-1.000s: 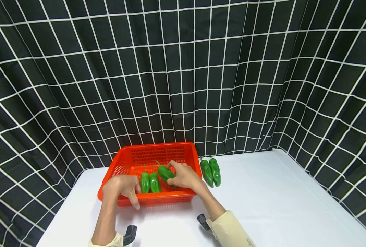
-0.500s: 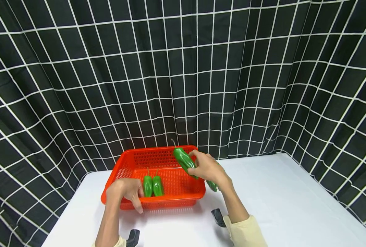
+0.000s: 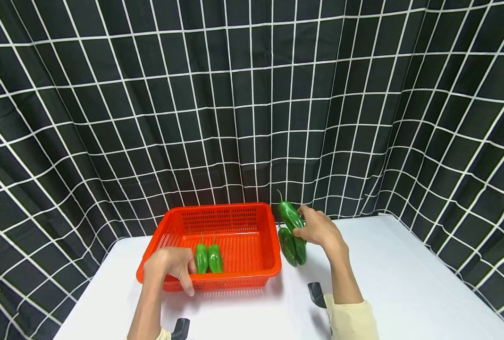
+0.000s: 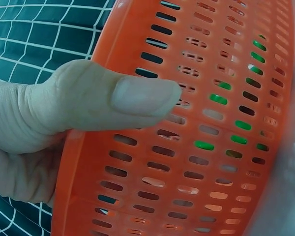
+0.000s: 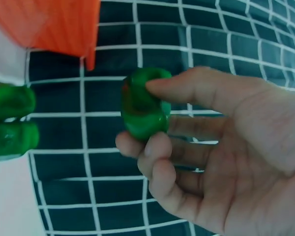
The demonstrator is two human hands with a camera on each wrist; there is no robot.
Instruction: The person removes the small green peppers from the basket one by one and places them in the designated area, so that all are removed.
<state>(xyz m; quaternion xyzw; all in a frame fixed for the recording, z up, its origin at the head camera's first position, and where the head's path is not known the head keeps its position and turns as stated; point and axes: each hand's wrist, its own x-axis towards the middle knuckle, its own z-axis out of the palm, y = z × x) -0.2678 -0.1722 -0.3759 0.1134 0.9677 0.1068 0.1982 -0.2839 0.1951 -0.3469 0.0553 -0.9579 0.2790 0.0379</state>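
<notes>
Curtain fills the back and both sides: black, white grid lines. Table in front of it, white cover. Basket sits upright on the table, left of centre: red plastic, rectangular, slotted walls.

Cream sleeves on both arms: right sleeve in good view, left sleeve only just, at the bottom edge of the head view.

Left hand grips the basket's near rim toward the left corner: thumb over the outer wall, fingers inside. Left wrist view shows the thumb lying across the slots; fingertips hidden there.

Right hand is right of the basket, pinching 1 pepper between thumb and fingers.

Green peppers, 5 visible. Held pepper is tilted, stem end up and to the left, above the 2 on the table; can't tell whether it touches them. Left table pepper and right table pepper lie close side by side, just beside the basket's right wall. Left basket pepper and right basket pepper lie side by side inside, near the front wall, stems pointing away from the person.

Black wrist devices, 1 at each cuff.
</notes>
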